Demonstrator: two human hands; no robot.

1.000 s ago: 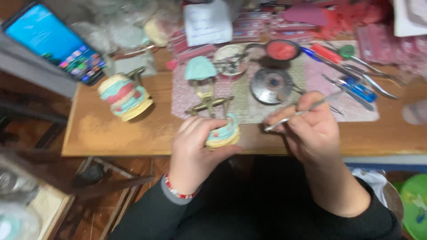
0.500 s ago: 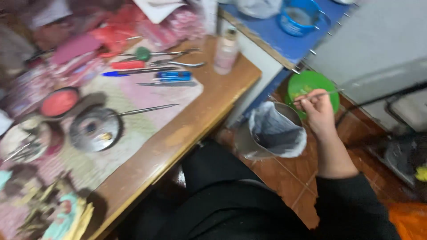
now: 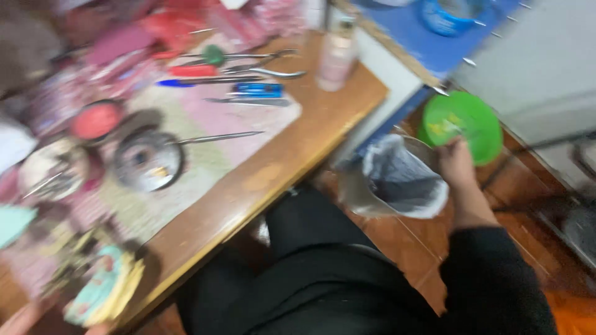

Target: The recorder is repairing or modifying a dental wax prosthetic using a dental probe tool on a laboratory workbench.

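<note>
— Where is the right hand?
— Off the counter, low at the person's right, over the floor. It sits at the rim of a bin lined with a pale bag, just beside a green lid. The fingers look curled near the lid's edge, but the blur hides whether they grip anything; I cannot tell.
— And the left hand?
— Out of view.
— What lies on the counter?
— A patterned mat carrying a round metal dish with a thin metal tool touching its rim, a red dish, and a row of tools including a blue pen. A pink bottle stands upright near the far corner.
</note>
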